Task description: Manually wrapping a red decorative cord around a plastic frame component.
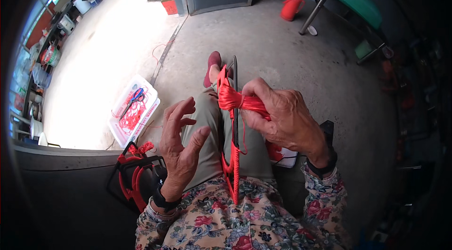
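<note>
A folded bundle of shiny red cord point(229, 98) is pinched between the thumb and fingers of my right hand point(286, 113). Behind and below it, a narrow black frame point(236, 127) rises from my lap, its lower part wrapped in red cord point(236, 177). Whether the bundle touches the frame is hard to tell. My left hand point(181, 137) is raised to the left of the frame, fingers apart and nothing in them.
On the floor at left, a white tray point(114, 127) holds loose red cord and blue-handled scissors point(137, 94). Beside my left forearm lie more black frames with red cord point(136, 181). A red flask point(292, 5) stands near a metal-legged table point(313, 12); shelves point(59, 24) line the left.
</note>
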Action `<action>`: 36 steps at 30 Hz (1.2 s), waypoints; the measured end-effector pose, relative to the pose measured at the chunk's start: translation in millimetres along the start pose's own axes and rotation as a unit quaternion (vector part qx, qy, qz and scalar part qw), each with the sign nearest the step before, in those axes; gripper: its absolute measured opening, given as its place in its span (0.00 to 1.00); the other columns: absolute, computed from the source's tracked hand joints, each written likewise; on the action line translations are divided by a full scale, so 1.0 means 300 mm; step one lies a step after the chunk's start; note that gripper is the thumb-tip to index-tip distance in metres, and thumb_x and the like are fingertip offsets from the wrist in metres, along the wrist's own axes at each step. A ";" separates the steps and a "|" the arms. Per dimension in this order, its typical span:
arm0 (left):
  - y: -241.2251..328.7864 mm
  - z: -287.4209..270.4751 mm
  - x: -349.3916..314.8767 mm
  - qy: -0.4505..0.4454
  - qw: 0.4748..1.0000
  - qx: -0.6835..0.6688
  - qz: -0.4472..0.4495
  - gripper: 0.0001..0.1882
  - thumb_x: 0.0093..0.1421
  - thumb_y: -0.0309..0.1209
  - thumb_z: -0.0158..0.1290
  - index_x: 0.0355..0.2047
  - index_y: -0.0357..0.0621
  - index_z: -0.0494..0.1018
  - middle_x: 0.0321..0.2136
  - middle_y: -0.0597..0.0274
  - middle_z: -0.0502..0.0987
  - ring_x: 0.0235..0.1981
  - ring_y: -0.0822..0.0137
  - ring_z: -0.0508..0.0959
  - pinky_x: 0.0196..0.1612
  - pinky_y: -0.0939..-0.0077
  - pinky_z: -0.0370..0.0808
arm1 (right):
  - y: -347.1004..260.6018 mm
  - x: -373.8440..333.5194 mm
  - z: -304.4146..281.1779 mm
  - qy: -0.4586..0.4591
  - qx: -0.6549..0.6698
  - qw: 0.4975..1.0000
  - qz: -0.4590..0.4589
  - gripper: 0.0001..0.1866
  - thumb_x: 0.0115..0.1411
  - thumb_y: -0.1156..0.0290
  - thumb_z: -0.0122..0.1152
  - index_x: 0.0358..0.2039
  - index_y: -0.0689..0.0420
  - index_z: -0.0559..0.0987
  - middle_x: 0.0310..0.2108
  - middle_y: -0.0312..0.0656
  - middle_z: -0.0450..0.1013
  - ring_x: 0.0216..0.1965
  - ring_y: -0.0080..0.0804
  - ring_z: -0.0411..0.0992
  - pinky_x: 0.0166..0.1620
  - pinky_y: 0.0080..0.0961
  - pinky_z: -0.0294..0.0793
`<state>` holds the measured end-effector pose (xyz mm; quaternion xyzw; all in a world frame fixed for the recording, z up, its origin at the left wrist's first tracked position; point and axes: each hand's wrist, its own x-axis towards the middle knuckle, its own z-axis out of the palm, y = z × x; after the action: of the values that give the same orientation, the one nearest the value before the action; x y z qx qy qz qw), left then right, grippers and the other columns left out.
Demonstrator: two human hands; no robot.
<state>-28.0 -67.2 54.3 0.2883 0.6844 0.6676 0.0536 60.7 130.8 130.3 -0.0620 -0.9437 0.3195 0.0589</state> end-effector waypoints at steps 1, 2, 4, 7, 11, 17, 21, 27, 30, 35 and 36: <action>0.018 0.011 0.007 -0.002 0.997 0.052 0.058 0.26 0.56 0.34 0.61 0.53 0.38 0.69 0.50 0.52 0.70 0.48 0.63 0.73 0.48 0.72 0.71 | -0.017 0.014 0.023 0.012 -0.043 0.997 -0.070 0.16 0.54 0.67 0.62 0.40 0.59 0.71 0.28 0.46 0.73 0.32 0.41 0.74 0.35 0.32 0.72; 0.026 0.014 0.013 -0.005 0.988 0.103 0.115 0.27 0.56 0.33 0.61 0.54 0.38 0.69 0.52 0.51 0.68 0.48 0.62 0.73 0.48 0.72 0.70 | -0.031 0.030 0.047 0.024 -0.084 0.986 -0.140 0.15 0.53 0.69 0.62 0.39 0.58 0.71 0.27 0.45 0.73 0.31 0.43 0.74 0.34 0.34 0.71; -0.016 0.012 0.016 -0.082 0.996 -0.010 0.025 0.23 0.58 0.28 0.58 0.53 0.37 0.70 0.44 0.55 0.74 0.44 0.63 0.75 0.48 0.73 0.71 | -0.039 0.045 0.063 0.037 -0.081 0.986 -0.144 0.15 0.52 0.68 0.64 0.39 0.58 0.72 0.26 0.44 0.72 0.30 0.42 0.73 0.33 0.35 0.71; -0.063 0.022 0.006 -0.064 0.989 -0.096 -0.091 0.21 0.59 0.28 0.58 0.51 0.35 0.71 0.37 0.59 0.77 0.37 0.68 0.76 0.44 0.77 0.72 | -0.009 0.056 0.099 0.153 0.019 0.973 -0.171 0.16 0.51 0.68 0.67 0.37 0.59 0.72 0.29 0.43 0.71 0.29 0.39 0.72 0.35 0.33 0.72; -0.155 0.021 -0.028 0.031 0.962 -0.215 -0.167 0.16 0.60 0.29 0.57 0.46 0.32 0.73 0.30 0.61 0.77 0.28 0.75 0.74 0.34 0.82 0.71 | 0.057 -0.052 0.119 0.259 0.116 0.949 -0.138 0.09 0.52 0.73 0.65 0.31 0.59 0.74 0.27 0.40 0.70 0.28 0.33 0.70 0.33 0.27 0.70; -0.161 0.094 -0.104 0.015 0.924 -0.235 -0.302 0.11 0.61 0.30 0.56 0.38 0.33 0.74 0.23 0.66 0.76 0.19 0.79 0.72 0.23 0.88 0.66 | 0.127 -0.151 0.312 0.078 0.247 0.966 0.028 0.08 0.55 0.79 0.58 0.36 0.64 0.75 0.30 0.44 0.75 0.30 0.31 0.75 0.35 0.25 0.74; -0.146 0.106 -0.113 0.000 0.918 -0.210 -0.335 0.10 0.61 0.31 0.57 0.35 0.34 0.76 0.22 0.71 0.75 0.21 0.83 0.70 0.24 0.89 0.65 | 0.149 -0.147 0.419 0.076 0.344 0.936 0.020 0.19 0.54 0.88 0.55 0.47 0.60 0.75 0.42 0.40 0.74 0.38 0.24 0.75 0.41 0.20 0.74; -0.112 0.066 -0.091 -0.072 0.946 -0.060 -0.311 0.12 0.60 0.34 0.58 0.29 0.35 0.75 0.21 0.72 0.73 0.22 0.84 0.68 0.24 0.88 0.62 | 0.168 -0.144 0.443 0.086 0.385 0.919 0.027 0.19 0.55 0.86 0.58 0.48 0.59 0.74 0.39 0.38 0.73 0.39 0.22 0.73 0.42 0.20 0.73; -0.097 0.055 -0.058 -0.160 0.935 -0.028 -0.315 0.14 0.60 0.35 0.58 0.28 0.34 0.75 0.21 0.70 0.74 0.23 0.82 0.69 0.25 0.85 0.64 | 0.153 -0.116 0.453 0.092 0.486 0.869 0.019 0.19 0.51 0.84 0.62 0.45 0.59 0.74 0.35 0.41 0.72 0.32 0.30 0.73 0.35 0.25 0.74; -0.081 0.049 -0.026 -0.208 0.933 -0.052 -0.290 0.15 0.61 0.37 0.57 0.37 0.35 0.76 0.25 0.68 0.77 0.28 0.79 0.72 0.32 0.84 0.69 | 0.194 -0.144 0.363 0.041 0.155 0.986 -0.034 0.11 0.54 0.84 0.59 0.39 0.62 0.77 0.35 0.41 0.72 0.38 0.32 0.74 0.39 0.23 0.73; -0.084 0.050 -0.031 -0.204 0.934 -0.055 -0.287 0.15 0.61 0.37 0.57 0.37 0.35 0.76 0.25 0.68 0.77 0.28 0.79 0.72 0.32 0.84 0.69 | 0.196 -0.153 0.343 0.039 0.152 0.987 -0.037 0.11 0.54 0.84 0.59 0.39 0.62 0.77 0.35 0.41 0.72 0.38 0.32 0.74 0.39 0.23 0.73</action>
<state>-21.6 -56.9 26.1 0.2060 0.6742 0.5874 0.3974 95.2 108.8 9.9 -0.0294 -0.8830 0.4539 0.1159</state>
